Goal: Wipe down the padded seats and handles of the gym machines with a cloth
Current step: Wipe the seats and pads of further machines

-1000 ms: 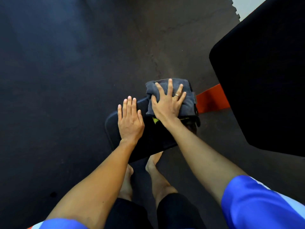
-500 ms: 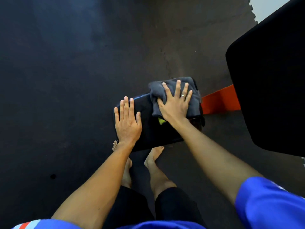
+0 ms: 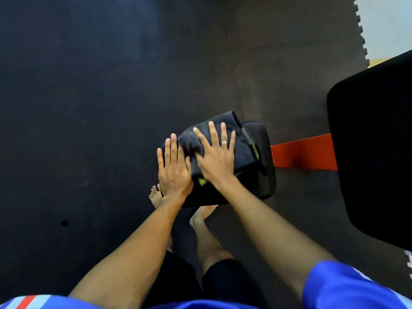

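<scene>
Cloth (image 3: 242, 150), dark grey and folded thick, lies on the small black padded seat (image 3: 266, 175), covering its left and far part and leaving the right edge bare. The right hand (image 3: 215, 159) presses flat on top of it, fingers straight and fanned apart, a ring (image 3: 224, 142) on one of them. It is not pinching or bunching the fabric. A bit of yellow-green shows at the cloth's near edge, by the wrist. The left hand (image 3: 174, 172) lies flat at the seat's left edge, fingers straight and close together, thumb just beside the cloth; whether it touches the fabric I cannot tell.

An orange bar (image 3: 303, 153) runs from the seat's right side to a much larger black pad (image 3: 374, 152). Below the seat's near edge stand the person's bare feet (image 3: 202, 215) on the dark floor mat (image 3: 111, 108), whose toothed border shows at the far right. Blue sleeves (image 3: 347, 286) cover both upper arms.
</scene>
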`<state>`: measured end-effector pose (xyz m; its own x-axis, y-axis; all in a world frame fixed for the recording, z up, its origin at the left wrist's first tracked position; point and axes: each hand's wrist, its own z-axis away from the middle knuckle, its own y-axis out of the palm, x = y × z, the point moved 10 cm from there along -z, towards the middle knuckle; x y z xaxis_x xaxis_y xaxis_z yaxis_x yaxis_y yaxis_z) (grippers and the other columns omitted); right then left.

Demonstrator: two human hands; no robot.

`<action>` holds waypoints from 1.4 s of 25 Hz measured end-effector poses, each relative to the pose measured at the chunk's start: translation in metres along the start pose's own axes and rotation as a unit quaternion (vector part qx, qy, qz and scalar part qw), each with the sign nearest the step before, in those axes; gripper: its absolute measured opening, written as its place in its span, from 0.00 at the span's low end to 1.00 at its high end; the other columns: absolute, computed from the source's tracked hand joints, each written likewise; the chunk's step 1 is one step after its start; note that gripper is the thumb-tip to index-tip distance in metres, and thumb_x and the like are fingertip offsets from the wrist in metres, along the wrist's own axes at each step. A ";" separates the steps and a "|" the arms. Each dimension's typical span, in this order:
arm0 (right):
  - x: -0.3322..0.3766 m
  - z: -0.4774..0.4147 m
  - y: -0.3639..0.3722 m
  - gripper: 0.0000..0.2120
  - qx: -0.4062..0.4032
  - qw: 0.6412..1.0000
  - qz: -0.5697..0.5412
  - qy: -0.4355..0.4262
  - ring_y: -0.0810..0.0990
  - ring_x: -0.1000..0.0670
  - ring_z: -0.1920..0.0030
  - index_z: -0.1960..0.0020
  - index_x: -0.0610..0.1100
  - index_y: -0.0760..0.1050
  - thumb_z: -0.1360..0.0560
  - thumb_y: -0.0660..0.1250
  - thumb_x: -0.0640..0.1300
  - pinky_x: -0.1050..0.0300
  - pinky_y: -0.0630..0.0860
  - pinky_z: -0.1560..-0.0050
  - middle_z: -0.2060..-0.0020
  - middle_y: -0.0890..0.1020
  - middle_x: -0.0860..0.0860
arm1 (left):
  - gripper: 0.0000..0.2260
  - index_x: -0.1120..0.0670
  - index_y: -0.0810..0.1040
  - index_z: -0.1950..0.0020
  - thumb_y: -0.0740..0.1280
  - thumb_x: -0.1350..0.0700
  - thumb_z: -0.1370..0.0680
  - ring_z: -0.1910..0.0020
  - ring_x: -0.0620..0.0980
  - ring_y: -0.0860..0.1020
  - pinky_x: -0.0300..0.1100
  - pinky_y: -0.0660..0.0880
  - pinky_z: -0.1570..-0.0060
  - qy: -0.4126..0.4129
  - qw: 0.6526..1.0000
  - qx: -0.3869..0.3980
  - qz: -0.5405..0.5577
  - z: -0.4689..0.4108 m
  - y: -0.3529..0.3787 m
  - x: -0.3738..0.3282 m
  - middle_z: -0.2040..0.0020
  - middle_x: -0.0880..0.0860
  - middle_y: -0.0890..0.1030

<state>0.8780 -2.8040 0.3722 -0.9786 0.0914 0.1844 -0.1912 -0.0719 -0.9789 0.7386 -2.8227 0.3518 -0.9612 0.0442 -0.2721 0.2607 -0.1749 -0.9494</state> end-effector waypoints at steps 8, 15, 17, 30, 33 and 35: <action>-0.053 -0.062 -0.019 0.28 0.046 0.998 0.051 0.013 0.80 0.39 0.42 0.43 0.50 0.82 0.26 0.56 0.68 0.38 0.65 0.28 0.48 0.84 0.46 | 0.29 0.54 0.47 0.16 0.51 0.49 0.15 0.17 0.47 0.43 0.53 0.43 0.19 -0.012 0.999 0.021 0.033 0.001 -0.003 -0.001 0.16 0.51 0.46; 0.016 -0.056 -0.002 0.29 0.078 0.996 0.023 0.034 0.77 0.40 0.36 0.39 0.50 0.82 0.26 0.56 0.68 0.37 0.59 0.25 0.42 0.83 0.47 | 0.31 0.57 0.49 0.16 0.56 0.49 0.15 0.17 0.50 0.45 0.55 0.45 0.19 -0.006 1.000 0.001 0.009 0.001 0.001 0.002 0.16 0.54 0.48; 0.029 -0.055 -0.006 0.27 0.051 0.998 0.009 -0.024 0.80 0.39 0.43 0.44 0.49 0.83 0.26 0.58 0.67 0.38 0.66 0.30 0.48 0.84 0.47 | 0.31 0.57 0.50 0.16 0.58 0.50 0.16 0.17 0.51 0.46 0.55 0.45 0.19 0.002 1.000 -0.002 -0.001 0.003 0.001 0.003 0.16 0.54 0.49; -0.001 0.016 -0.018 0.30 -0.040 0.997 -0.023 -0.056 0.67 0.43 0.22 0.25 0.50 0.74 0.24 0.66 0.62 0.36 0.55 0.21 0.25 0.73 0.48 | 0.29 0.58 0.51 0.17 0.52 0.49 0.16 0.17 0.52 0.46 0.57 0.48 0.19 0.007 1.000 0.005 -0.017 0.002 -0.001 0.000 0.16 0.55 0.49; -0.059 0.043 -0.028 0.33 -0.037 0.997 0.026 -0.068 0.63 0.42 0.20 0.22 0.54 0.69 0.24 0.67 0.62 0.34 0.56 0.21 0.21 0.67 0.48 | 0.29 0.55 0.49 0.16 0.50 0.49 0.16 0.17 0.50 0.45 0.54 0.44 0.19 -0.008 1.000 0.007 0.015 0.002 -0.005 -0.001 0.16 0.53 0.48; -0.077 0.022 -0.028 0.32 -0.017 0.999 0.041 0.014 0.61 0.42 0.19 0.21 0.55 0.68 0.23 0.61 0.64 0.34 0.53 0.21 0.20 0.66 0.48 | 0.29 0.55 0.48 0.16 0.50 0.49 0.16 0.17 0.50 0.45 0.54 0.43 0.19 -0.003 1.000 0.006 0.021 0.002 -0.006 -0.003 0.16 0.53 0.48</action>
<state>0.9575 -2.8304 0.3877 -0.9882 0.1140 0.1018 -0.1077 -0.0472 -0.9931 0.7396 -2.8237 0.3584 -0.9499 0.0315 -0.3109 0.2998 -0.1890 -0.9351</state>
